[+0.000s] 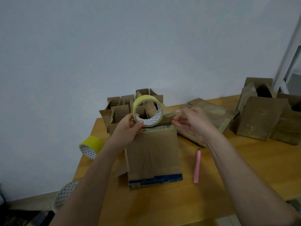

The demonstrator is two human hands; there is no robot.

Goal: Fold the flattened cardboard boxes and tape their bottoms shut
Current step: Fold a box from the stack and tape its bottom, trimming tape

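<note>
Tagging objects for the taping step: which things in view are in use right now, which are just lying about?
In use:
- tape roll, held by left hand
- pulled tape strip, pinched by right hand
- box in front

Lying about:
- second tape roll at the table edge
- pink cutter
- folded boxes behind
- flat cardboard
- boxes at right

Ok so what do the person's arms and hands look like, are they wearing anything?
Both forearms are bare as far as the frame shows: no sleeves, gloves, watch or bracelets. No rings can be made out on the left hand or the right hand.
</note>
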